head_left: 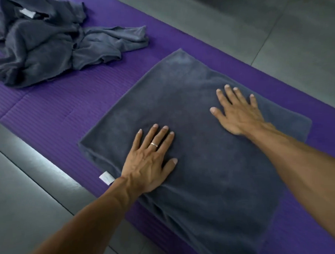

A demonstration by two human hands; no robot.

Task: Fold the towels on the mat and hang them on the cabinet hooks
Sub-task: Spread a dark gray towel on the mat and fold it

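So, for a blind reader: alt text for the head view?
Both hands, left hand and right hand, press flat on a folded grey towel lying on a purple mat. A crumpled pile of grey towels lies farther along the mat.

Head view, steeply down, close over mat (46, 105)

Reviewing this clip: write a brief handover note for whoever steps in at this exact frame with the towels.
Left hand lies flat, fingers spread, on the folded towel; right hand presses flat on its far right part. Neither grips anything.
The towel lies smooth on the purple mat, white tag at its left edge.
A crumpled pile of towels lies at the mat's far left, unfolded.
Left: finish folding this one, fold the pile, hang all. Cabinet hooks are not in view.
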